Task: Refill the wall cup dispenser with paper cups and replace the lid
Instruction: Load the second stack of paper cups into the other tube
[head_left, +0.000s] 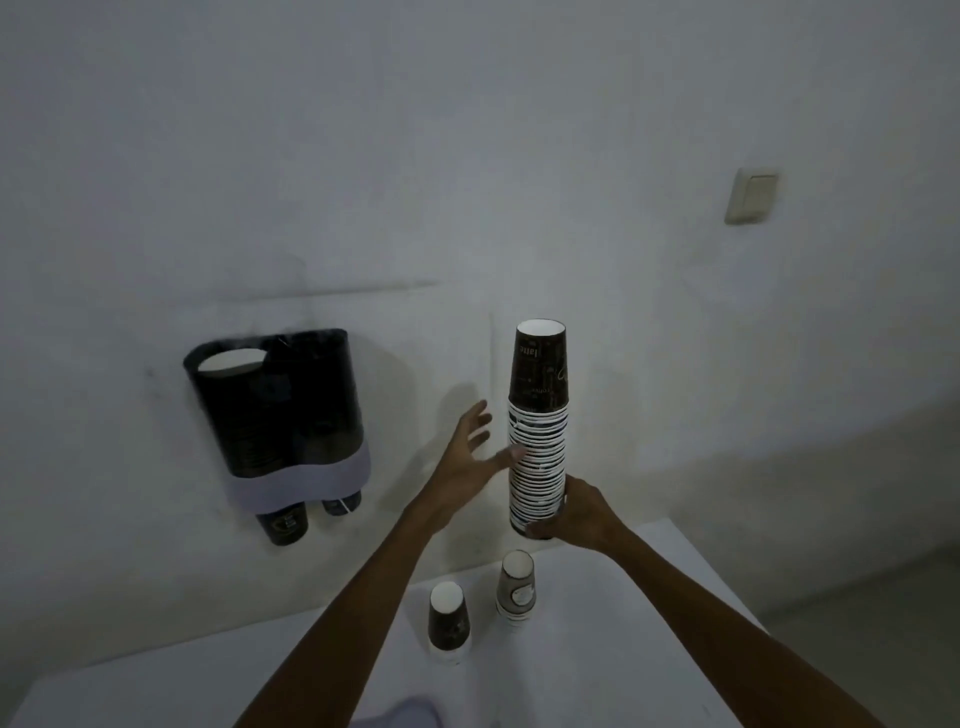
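Note:
A tall stack of dark paper cups (539, 415), upside down, stands upright above the white table. My right hand (576, 514) grips its bottom end. My left hand (467, 457) is open with spread fingers just left of the stack; its thumb touches the stack's middle. The wall cup dispenser (280, 410) hangs on the wall to the left. It is a dark twin-tube holder with a pale lilac base and an open top; a white cup bottom shows in its left tube and cups poke out below. A lilac shape (400, 714) at the table's near edge may be the lid.
Two short stacks of cups (449, 621) (516, 584) stand upside down on the white table (649, 675) in front of me. A light switch (753, 195) is on the wall at upper right. The room is dim.

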